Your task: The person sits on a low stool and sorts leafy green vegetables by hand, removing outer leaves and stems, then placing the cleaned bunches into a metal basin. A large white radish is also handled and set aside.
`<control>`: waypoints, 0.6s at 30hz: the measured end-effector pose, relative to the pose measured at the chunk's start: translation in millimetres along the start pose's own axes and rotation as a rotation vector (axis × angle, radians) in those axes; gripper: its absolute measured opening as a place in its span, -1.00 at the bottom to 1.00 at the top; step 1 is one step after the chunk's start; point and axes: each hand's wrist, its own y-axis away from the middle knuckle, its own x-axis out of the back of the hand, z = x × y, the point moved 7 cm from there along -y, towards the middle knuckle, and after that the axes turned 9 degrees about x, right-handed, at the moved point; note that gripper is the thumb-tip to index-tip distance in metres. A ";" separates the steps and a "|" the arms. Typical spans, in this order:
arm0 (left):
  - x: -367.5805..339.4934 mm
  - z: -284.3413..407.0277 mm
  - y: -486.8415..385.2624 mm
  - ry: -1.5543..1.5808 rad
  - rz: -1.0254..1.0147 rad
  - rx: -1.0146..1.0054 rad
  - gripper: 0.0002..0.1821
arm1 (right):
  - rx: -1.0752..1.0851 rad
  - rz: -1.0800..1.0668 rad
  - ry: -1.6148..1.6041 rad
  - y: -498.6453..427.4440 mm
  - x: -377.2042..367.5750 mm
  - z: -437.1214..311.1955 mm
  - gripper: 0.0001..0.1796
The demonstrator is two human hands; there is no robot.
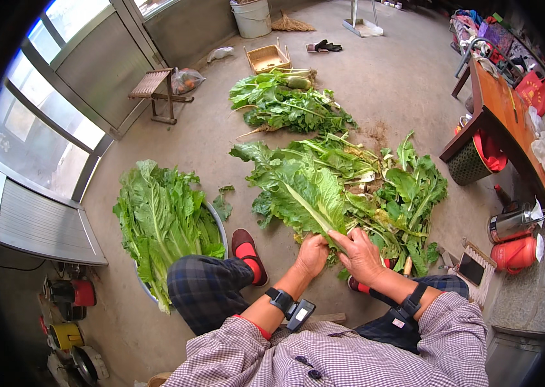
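Observation:
Both my hands hold the stalk end of a large leafy green (308,200) in front of me. My left hand (313,255) grips its base from the left, with the fingers curled. My right hand (360,256) closes on the base from the right, thumb pointing to the other hand. Beneath and beyond lies a loose pile of leaves (410,193), some yellowed. At the left a metal basin (218,222) is heaped with long green leaves (161,227). Farther ahead rest more greens (296,109) with pale roots and a green radish (298,82). A tool's wooden handle (407,266) shows by my right wrist.
A small folding stool (158,92) and a yellow basket (268,58) stand ahead. Gloves (324,46) lie beyond on the floor. A wooden table (514,111), a steel kettle (509,225) and a red jug (514,254) are at the right. A phone (471,269) rests on a slatted seat.

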 end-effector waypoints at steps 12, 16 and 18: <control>-26.6 34.1 12.5 -0.414 0.223 -0.107 -0.76 | -0.081 -0.009 -0.475 -13.2 4.6 -2.8 -0.60; -27.8 73.2 19.7 -0.437 0.351 -0.167 -0.77 | -0.022 0.199 -0.527 -25.1 41.6 10.7 -0.82; -36.3 102.6 34.9 -0.349 0.275 -0.253 -0.77 | -0.118 0.178 -0.538 -25.7 43.9 26.9 -0.83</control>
